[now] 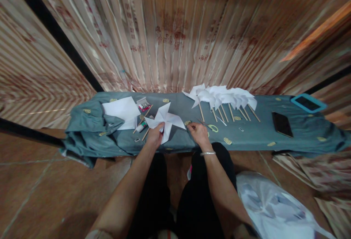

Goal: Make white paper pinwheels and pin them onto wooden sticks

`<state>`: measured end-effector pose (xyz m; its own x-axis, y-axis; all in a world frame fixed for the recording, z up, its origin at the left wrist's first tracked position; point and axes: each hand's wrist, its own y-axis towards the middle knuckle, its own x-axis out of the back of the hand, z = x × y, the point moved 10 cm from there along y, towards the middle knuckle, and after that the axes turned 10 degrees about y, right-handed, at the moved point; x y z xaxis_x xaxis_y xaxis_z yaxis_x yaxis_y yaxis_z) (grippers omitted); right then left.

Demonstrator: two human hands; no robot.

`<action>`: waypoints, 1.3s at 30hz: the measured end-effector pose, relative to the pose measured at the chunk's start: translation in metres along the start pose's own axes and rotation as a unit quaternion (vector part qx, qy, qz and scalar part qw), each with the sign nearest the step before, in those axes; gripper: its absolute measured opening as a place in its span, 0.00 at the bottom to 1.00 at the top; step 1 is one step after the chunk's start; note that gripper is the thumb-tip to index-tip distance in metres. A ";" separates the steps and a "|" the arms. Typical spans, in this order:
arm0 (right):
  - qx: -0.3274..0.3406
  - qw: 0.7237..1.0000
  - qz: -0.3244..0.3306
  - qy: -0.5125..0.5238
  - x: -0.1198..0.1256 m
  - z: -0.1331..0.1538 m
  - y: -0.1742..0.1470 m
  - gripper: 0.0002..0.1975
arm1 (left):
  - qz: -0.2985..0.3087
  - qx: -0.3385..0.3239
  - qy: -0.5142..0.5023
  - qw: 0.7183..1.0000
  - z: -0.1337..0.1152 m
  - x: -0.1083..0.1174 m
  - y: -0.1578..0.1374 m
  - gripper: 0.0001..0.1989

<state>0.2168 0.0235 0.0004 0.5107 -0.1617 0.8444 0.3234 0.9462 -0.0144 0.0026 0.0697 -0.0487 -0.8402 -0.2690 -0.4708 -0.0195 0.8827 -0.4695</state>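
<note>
A white paper pinwheel (168,119) with pointed blades is pinched in my left hand (156,135), held just over the cloth. To its right, my right hand (200,134) has its fingers pressed together low at the cloth; anything between them is too small to make out. Right beside that hand lies a pair of scissors (213,128) with pale green handles. Behind the pinwheel are a glue tube (141,127), loose wooden sticks (146,133) and a small open box (144,105) of tiny shiny pieces. A stack of white paper (122,111) lies at the left.
Several pinwheels on sticks (219,98) lie in an overlapping row at the back. A dark phone (282,124) and a blue-framed device (309,102) are on the right of the cloth-covered bench (255,136). A plastic bag of paper scraps (274,202) stands on the floor.
</note>
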 end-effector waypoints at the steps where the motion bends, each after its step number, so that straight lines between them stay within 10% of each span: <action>1: -0.001 1.000 0.001 -0.002 -0.001 0.001 0.001 0.14 | 0.001 0.000 0.001 1.000 0.000 0.000 0.000 0.13; 39: 0.033 0.999 0.038 0.004 -0.012 0.014 -0.006 0.09 | 0.010 -0.015 0.007 1.000 0.001 0.000 0.000 0.18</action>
<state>0.1980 0.0241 -0.0025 0.5381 -0.0906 0.8380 0.2305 0.9721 -0.0429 0.0033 0.0696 -0.0497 -0.8480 -0.2454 -0.4698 -0.0184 0.8995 -0.4365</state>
